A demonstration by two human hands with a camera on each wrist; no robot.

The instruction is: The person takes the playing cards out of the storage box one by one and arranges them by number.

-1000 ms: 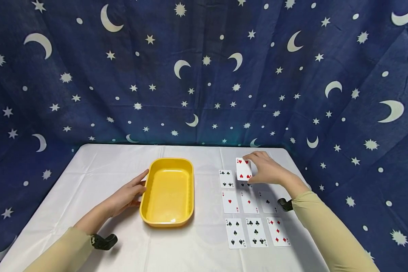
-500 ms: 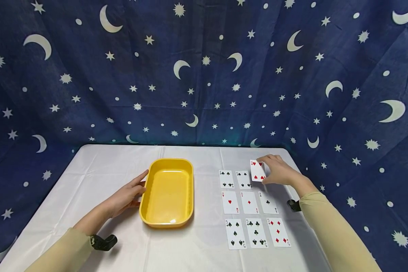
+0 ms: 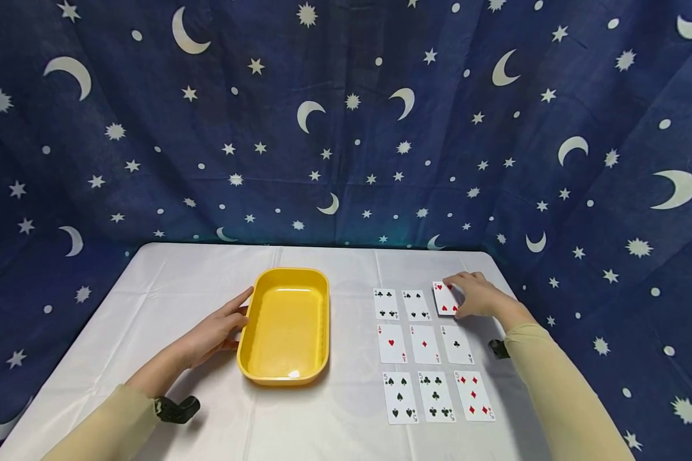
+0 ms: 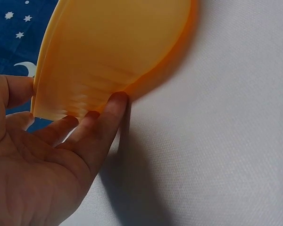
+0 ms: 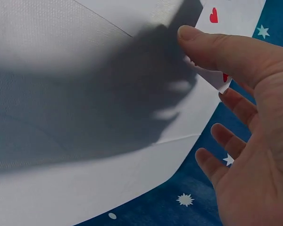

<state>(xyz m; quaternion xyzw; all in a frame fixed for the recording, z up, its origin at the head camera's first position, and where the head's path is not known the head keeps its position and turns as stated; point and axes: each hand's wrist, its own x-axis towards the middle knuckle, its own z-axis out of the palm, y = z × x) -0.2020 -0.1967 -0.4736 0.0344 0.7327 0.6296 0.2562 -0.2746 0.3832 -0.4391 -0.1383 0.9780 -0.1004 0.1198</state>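
My right hand (image 3: pixel 480 296) pinches a four of hearts playing card (image 3: pixel 441 301) by its long sides, low over the far right of the table. Beside it lie a four of spades (image 3: pixel 421 298) and a four of clubs (image 3: pixel 386 304). In the right wrist view the thumb and a fingertip hold the card (image 5: pixel 213 22), while the other fingers stay free of it. My left hand (image 3: pixel 214 334) rests its fingertips against the left outer wall of a yellow tray (image 3: pixel 285 330). The left wrist view has those fingers lightly spread along the tray's wall (image 4: pixel 118 42).
In front of the fours lies a row of aces, with the ace of diamonds (image 3: pixel 425 344) in the middle. Nearer is a row of fives, its middle card the five of clubs (image 3: pixel 436 397). A blue star-patterned cloth (image 3: pixel 277 192) hangs behind the white-covered table (image 3: pixel 346 435).
My right hand has carried the four of hearts rightward from above the four of spades, then down close to the table at the row's right end. The left hand and tray stay put.
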